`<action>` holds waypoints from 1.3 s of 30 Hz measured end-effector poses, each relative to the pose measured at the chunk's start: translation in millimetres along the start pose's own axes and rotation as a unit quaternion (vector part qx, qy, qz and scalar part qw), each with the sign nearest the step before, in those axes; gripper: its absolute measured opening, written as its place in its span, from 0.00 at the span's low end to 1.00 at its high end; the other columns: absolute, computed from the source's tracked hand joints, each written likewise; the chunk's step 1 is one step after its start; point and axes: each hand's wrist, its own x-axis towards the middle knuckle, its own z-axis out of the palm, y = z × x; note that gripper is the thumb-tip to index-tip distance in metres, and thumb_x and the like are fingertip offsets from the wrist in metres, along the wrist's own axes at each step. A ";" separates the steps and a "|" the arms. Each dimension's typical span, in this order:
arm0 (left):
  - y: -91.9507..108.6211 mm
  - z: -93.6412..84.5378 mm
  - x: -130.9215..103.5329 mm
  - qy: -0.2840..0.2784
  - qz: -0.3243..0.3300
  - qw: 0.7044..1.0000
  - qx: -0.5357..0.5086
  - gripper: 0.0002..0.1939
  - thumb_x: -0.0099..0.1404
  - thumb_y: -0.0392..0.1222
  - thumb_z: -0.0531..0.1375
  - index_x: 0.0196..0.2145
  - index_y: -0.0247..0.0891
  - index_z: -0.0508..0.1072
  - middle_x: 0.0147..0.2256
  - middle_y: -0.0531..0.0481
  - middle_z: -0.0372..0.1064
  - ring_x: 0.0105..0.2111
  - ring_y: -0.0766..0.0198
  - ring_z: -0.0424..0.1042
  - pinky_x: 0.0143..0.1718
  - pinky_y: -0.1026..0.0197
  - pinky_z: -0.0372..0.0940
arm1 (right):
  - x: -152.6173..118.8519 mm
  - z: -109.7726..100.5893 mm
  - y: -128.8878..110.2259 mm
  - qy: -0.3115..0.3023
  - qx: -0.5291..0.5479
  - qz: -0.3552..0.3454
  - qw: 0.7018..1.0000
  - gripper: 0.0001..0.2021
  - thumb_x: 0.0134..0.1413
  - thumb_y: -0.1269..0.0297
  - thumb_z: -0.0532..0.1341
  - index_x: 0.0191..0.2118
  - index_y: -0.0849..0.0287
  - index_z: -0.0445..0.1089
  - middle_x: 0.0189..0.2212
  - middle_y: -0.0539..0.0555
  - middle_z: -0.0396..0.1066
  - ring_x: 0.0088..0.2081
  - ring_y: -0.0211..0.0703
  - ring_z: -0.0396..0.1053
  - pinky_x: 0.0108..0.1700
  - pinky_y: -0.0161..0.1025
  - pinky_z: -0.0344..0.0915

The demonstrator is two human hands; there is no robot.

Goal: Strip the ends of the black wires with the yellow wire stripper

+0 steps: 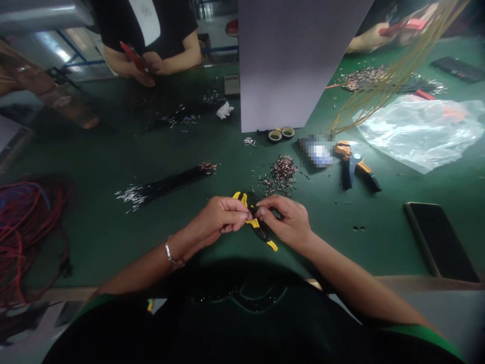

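Observation:
My left hand [223, 215] and my right hand [287, 220] are close together at the near middle of the table, fingertips pinched and almost meeting. Whatever sits in either pinch is too small to make out. Under and between them lies a yellow-and-black hand tool [261, 233], partly covered by my fingers, its handle pointing toward me. Just beyond my right hand is a loose pile of small copper-coloured pieces [283, 169]. To the left, a bundle of short black wires [170, 182] has silvery ends on one side and coppery ends on the other.
Orange-and-black wire strippers [355, 164], a phone [441, 240] and a plastic bag [420, 131] lie right. Tape rolls [275, 136] sit by a pale upright panel [288, 60]. Red cables [26, 232] are heaped left. Across the table, other people's hands [151, 65] hold red tools.

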 end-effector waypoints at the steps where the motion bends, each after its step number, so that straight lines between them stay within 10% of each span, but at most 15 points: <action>1: 0.4 0.3 -0.3 0.007 0.011 1.000 0.008 0.05 0.50 0.38 0.64 0.25 0.32 0.76 0.13 0.56 0.62 0.13 0.76 0.53 0.15 0.70 0.44 | 0.0 -0.3 0.1 -0.007 0.018 0.023 1.000 0.05 0.54 0.70 0.58 0.33 0.56 0.71 0.25 0.49 0.75 0.26 0.37 0.72 0.30 0.34 0.69; 12: 1.5 4.7 -0.6 0.026 0.022 0.999 0.038 0.10 0.54 0.44 0.63 0.25 0.33 0.75 0.12 0.57 0.60 0.13 0.76 0.52 0.15 0.69 0.43 | 0.2 3.9 4.8 -0.040 0.159 0.120 0.979 0.06 0.56 0.67 0.58 0.36 0.57 0.72 0.26 0.49 0.74 0.26 0.37 0.73 0.32 0.36 0.71; 18: 1.8 1.4 -1.7 0.124 0.107 0.983 0.080 0.07 0.55 0.41 0.63 0.26 0.34 0.77 0.13 0.57 0.60 0.14 0.76 0.53 0.16 0.69 0.46 | -1.0 7.3 13.3 -0.068 -0.036 0.078 0.994 0.11 0.54 0.61 0.61 0.42 0.59 0.69 0.35 0.55 0.74 0.35 0.44 0.72 0.40 0.43 0.69; 23: 7.2 3.1 -5.8 0.169 0.135 0.973 0.081 0.06 0.54 0.40 0.63 0.26 0.34 0.77 0.13 0.57 0.60 0.14 0.75 0.53 0.16 0.68 0.47 | -12.0 16.7 6.2 -0.199 -0.264 0.035 0.943 0.22 0.48 0.50 0.64 0.44 0.62 0.68 0.36 0.61 0.71 0.40 0.56 0.67 0.38 0.49 0.65; 29: 6.2 0.8 -6.2 0.193 0.147 0.966 0.091 0.06 0.55 0.41 0.63 0.27 0.35 0.78 0.13 0.57 0.59 0.14 0.75 0.53 0.16 0.67 0.47 | -16.8 23.8 5.0 -0.213 -0.302 0.058 0.928 0.14 0.43 0.62 0.63 0.38 0.61 0.70 0.36 0.60 0.70 0.40 0.54 0.65 0.38 0.45 0.63; 34: 4.8 -1.9 -4.1 0.210 0.153 0.963 0.072 0.06 0.54 0.41 0.64 0.26 0.35 0.77 0.13 0.57 0.60 0.14 0.75 0.54 0.16 0.68 0.47 | -7.9 13.4 10.5 -0.158 -0.041 0.281 0.946 0.14 0.37 0.65 0.64 0.36 0.60 0.70 0.32 0.55 0.71 0.31 0.45 0.67 0.33 0.41 0.63; 39: 4.0 -4.5 -0.9 0.227 0.156 0.958 0.075 0.06 0.55 0.40 0.63 0.25 0.35 0.76 0.13 0.57 0.59 0.15 0.75 0.53 0.16 0.68 0.46 | -1.5 2.4 7.7 -0.099 0.440 0.432 0.781 0.10 0.44 0.61 0.61 0.33 0.61 0.70 0.26 0.54 0.71 0.25 0.41 0.66 0.28 0.38 0.63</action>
